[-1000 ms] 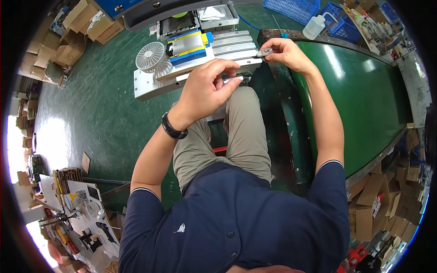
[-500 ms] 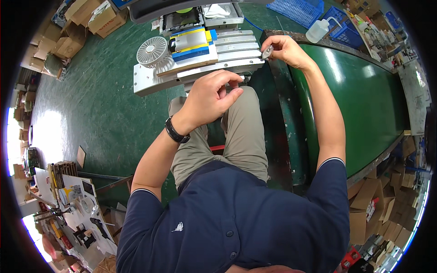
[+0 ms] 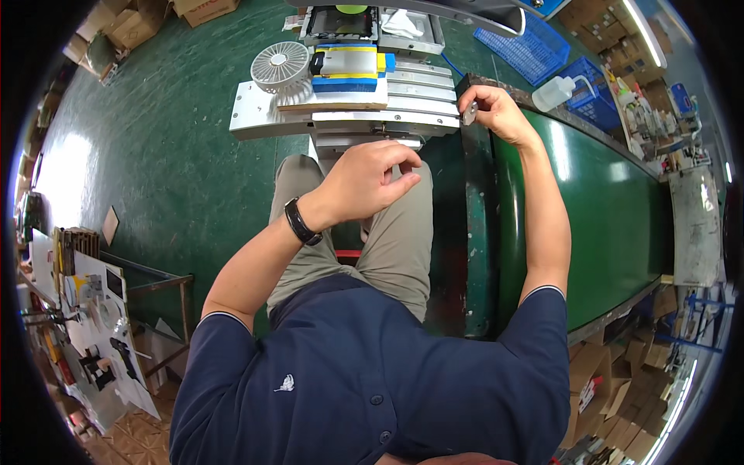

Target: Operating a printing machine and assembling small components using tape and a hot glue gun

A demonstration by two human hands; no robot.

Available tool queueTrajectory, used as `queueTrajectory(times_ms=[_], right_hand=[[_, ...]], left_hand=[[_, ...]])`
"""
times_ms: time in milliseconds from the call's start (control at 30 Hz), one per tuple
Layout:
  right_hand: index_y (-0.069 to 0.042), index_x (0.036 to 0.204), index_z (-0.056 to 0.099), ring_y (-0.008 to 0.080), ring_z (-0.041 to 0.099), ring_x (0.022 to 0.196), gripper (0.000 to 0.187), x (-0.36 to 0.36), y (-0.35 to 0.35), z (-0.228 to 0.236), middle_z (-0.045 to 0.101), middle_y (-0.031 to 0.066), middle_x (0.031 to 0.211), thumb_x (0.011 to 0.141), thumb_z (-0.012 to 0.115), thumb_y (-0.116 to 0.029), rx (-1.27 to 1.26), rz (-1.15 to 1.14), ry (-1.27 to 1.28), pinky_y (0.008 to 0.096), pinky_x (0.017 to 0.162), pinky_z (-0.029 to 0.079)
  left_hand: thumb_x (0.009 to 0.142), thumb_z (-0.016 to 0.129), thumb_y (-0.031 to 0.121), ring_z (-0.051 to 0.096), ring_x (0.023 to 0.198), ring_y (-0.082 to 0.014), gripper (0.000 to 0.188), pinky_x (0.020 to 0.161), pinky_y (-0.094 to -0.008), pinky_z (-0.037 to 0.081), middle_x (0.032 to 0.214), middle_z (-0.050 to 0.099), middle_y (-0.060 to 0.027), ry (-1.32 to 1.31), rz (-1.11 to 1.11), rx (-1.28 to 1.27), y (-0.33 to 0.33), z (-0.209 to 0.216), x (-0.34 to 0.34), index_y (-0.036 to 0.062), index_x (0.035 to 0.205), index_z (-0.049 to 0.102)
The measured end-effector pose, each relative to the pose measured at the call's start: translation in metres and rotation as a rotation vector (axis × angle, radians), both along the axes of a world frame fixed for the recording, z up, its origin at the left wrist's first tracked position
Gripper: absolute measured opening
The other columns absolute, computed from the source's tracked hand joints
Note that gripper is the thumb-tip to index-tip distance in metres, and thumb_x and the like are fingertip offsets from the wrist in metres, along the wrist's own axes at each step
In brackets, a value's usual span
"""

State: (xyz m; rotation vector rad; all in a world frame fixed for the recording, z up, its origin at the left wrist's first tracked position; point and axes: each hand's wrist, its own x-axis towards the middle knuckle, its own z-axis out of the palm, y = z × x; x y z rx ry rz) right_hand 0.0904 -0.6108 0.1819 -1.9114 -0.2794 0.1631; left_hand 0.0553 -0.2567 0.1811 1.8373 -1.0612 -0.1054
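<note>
Above my lap hovers my left hand, wearing a black wristband. Its fingers are loosely curled, and a gap shows between thumb and forefinger with nothing in it. At the right end of a slotted metal machine table, my right hand pinches a small shiny metal piece; its exact kind is too small to make out. A white round fan stands on the table's left part. To the fan's right, a grey block in a blue and yellow fixture rests on a wooden board.
A green curved-topped surface with a dark rim runs along my right side. On its far rim stands a white squeeze bottle, beside blue plastic baskets. A white tool board is at lower left, cardboard boxes at lower right.
The whole view has shifted with my head. My right hand keeps its pinch on the metal piece at the table's end, and my left hand stays curled over my lap.
</note>
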Motion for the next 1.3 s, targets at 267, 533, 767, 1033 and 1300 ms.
queueTrajectory(times_ms=[267,533,767,1033,1300], right_hand=[[-0.005,0.100,0.077,0.0104,0.061,0.086,0.032,0.002,0.002,0.014,0.073,0.0012,0.099,0.083,0.058,0.015,-0.101,0.044,0.014,0.0213,0.080,0.049],[-0.004,0.100,0.078,0.0112,0.062,0.085,0.032,-0.002,0.007,0.014,0.073,0.0015,0.099,0.083,0.061,0.016,-0.073,0.047,-0.004,0.0230,0.079,0.050],[-0.003,0.101,0.079,0.0117,0.058,0.084,0.029,-0.003,0.018,0.025,0.068,0.0013,0.100,0.082,0.065,0.013,-0.291,0.026,-0.231,0.0234,0.077,0.047],[-0.002,0.101,0.080,0.0110,0.059,0.082,0.022,-0.006,0.026,0.057,0.070,0.0010,0.096,0.082,0.076,0.008,-0.450,0.043,-0.014,0.0240,0.076,0.048],[0.000,0.108,0.080,0.0093,0.056,0.079,0.022,-0.028,0.025,0.040,0.070,0.0003,0.092,0.087,0.084,0.003,-0.253,-0.142,0.063,0.0222,0.074,0.047]], left_hand=[[0.095,0.079,0.012,0.057,0.068,-0.0163,0.016,0.064,-0.0311,0.047,0.093,0.073,-0.0037,0.039,0.041,-0.038,-0.003,-0.020,-0.010,0.0053,0.110,0.077],[0.102,0.074,0.014,0.061,0.075,-0.0143,0.021,0.072,-0.0289,0.051,0.102,0.076,-0.0061,0.739,-0.070,-0.239,-0.058,-0.081,-0.017,0.0038,0.120,0.076],[0.106,0.067,0.013,0.065,0.091,-0.0121,0.036,0.083,-0.0273,0.053,0.119,0.076,-0.0095,1.674,-0.177,-0.780,-0.120,-0.072,-0.012,0.0041,0.142,0.066],[0.106,0.067,0.012,0.065,0.091,-0.0111,0.034,0.084,-0.0254,0.053,0.120,0.075,-0.0083,1.407,-0.163,-0.652,-0.079,-0.052,-0.022,0.0050,0.140,0.067],[0.091,0.078,0.002,0.061,0.073,-0.0120,0.032,0.066,-0.0247,0.051,0.130,0.071,-0.0040,0.085,0.301,-0.299,0.025,-0.019,0.002,0.0067,0.122,0.075]])
